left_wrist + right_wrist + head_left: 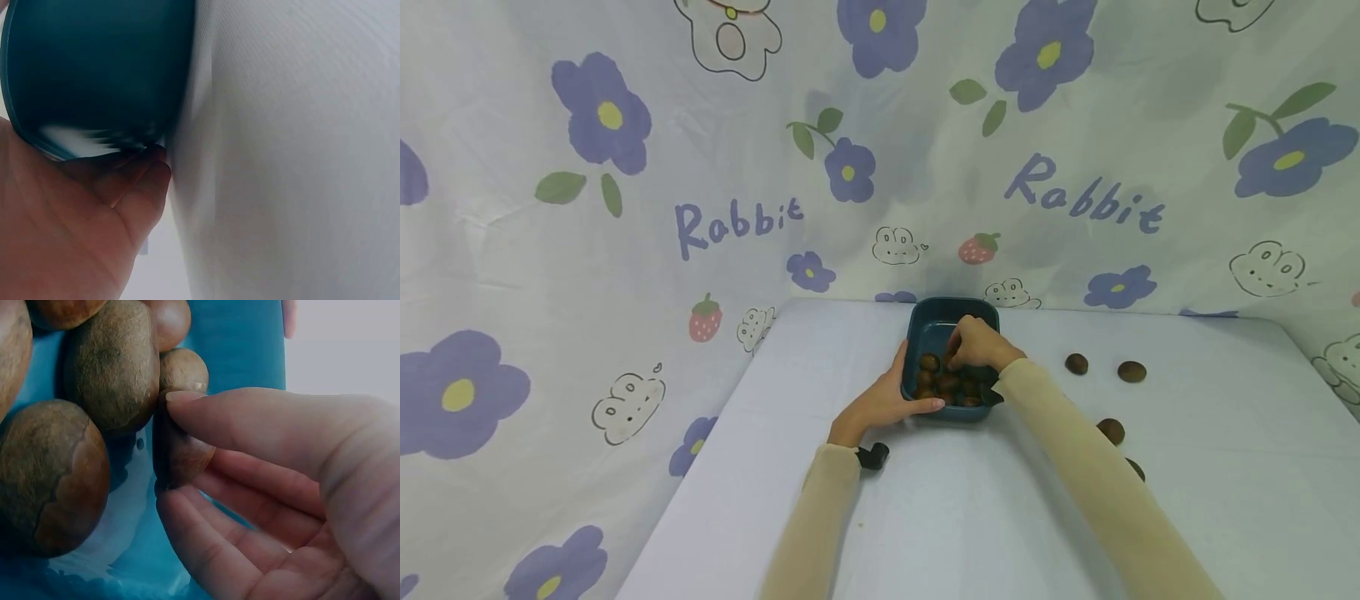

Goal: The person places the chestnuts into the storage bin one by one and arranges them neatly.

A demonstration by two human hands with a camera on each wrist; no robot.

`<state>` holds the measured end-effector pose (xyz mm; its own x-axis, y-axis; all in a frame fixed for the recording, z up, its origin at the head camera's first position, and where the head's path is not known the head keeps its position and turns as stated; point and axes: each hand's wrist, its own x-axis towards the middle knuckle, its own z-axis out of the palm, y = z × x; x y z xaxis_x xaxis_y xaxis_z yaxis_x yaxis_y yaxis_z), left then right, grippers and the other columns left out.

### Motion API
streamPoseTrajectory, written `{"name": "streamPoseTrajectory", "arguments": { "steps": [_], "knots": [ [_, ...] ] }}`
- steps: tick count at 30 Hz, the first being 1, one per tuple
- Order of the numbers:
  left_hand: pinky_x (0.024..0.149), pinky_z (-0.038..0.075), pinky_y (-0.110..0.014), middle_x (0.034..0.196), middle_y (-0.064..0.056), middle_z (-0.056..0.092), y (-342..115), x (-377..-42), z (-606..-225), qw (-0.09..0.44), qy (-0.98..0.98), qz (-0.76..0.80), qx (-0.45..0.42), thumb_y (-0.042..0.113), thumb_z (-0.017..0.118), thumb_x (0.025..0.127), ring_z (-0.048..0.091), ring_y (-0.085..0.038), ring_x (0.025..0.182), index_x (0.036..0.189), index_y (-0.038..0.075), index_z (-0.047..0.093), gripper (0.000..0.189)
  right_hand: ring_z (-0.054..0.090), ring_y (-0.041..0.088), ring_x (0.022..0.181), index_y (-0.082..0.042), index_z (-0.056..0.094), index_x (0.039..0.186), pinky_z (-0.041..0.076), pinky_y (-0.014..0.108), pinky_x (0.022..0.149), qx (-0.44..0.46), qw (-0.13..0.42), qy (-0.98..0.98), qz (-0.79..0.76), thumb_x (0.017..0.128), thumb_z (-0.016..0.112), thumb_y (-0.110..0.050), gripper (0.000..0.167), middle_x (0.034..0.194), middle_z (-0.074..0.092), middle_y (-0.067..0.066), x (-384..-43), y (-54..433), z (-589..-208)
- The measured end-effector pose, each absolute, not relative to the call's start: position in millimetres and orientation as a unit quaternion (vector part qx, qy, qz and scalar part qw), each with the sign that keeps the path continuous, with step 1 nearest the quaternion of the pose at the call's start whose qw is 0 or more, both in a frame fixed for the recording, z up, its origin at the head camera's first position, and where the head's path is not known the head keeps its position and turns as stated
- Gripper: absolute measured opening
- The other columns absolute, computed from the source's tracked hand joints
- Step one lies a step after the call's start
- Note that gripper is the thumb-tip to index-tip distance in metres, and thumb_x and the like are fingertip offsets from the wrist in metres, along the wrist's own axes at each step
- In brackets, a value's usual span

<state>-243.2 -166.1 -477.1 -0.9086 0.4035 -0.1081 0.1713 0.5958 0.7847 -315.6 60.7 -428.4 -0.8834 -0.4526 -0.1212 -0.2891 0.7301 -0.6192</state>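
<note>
A deep teal rectangular dish [953, 301] stands near the far edge of the table, with several brown chestnuts [948, 383] gathered in its near part. My left hand [886, 398] grips the dish at its near left corner, thumb along the near side. In the left wrist view, curled fingers [147, 194] lie against the dish's outer wall. Inside the dish, my right hand [981, 343] pinches one chestnut [190, 459] between thumb and fingers, close beside other chestnuts [112, 369]. Whether that chestnut touches the dish's bottom I cannot tell.
To the right of the dish, several loose chestnuts [1132, 372] lie on the white table [1225, 500]; the right sleeve [1075, 450] partly covers the nearest. A patterned cloth [925, 167] hangs behind the table and along its left side.
</note>
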Motion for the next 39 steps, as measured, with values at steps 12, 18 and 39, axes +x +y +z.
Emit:
{"name": "streamPoseTrajectory", "arguments": {
  "steps": [12, 18, 39],
  "knots": [
    [0.127, 0.023, -0.060, 0.176, 0.005, -0.001, -166, -243, -478, 0.134, 0.885, 0.416, 0.162, 0.076, 0.077, 0.075, 0.016, -0.026, 0.162, 0.165, 0.033, -0.016, 0.136, 0.072, 0.036, 0.109, 0.005, 0.077, 0.107, 0.059, 0.049, 0.097, -0.187, 0.135, 0.926, -0.300, 0.081, 0.086, -0.007, 0.030, 0.115, 0.076, 0.022, -313, 54, -428],
    [0.128, 0.023, -0.060, 0.177, 0.004, -0.002, -165, -240, -477, 0.138, 0.886, 0.413, 0.157, 0.077, 0.076, 0.075, 0.015, -0.027, 0.162, 0.165, 0.031, -0.016, 0.137, 0.074, 0.033, 0.103, 0.004, 0.077, 0.105, 0.061, 0.047, 0.092, -0.182, 0.136, 0.927, -0.298, 0.081, 0.085, -0.006, 0.027, 0.113, 0.077, 0.021, -311, 51, -428],
    [0.127, 0.024, -0.060, 0.177, 0.000, -0.001, -164, -236, -478, 0.137, 0.889, 0.410, 0.153, 0.077, 0.075, 0.076, 0.016, -0.030, 0.162, 0.166, 0.027, -0.016, 0.137, 0.074, 0.032, 0.103, 0.004, 0.077, 0.111, 0.061, 0.048, 0.093, -0.204, 0.098, 0.915, -0.333, 0.089, 0.078, -0.011, 0.027, 0.112, 0.078, 0.019, -301, 59, -406]
  ]
}}
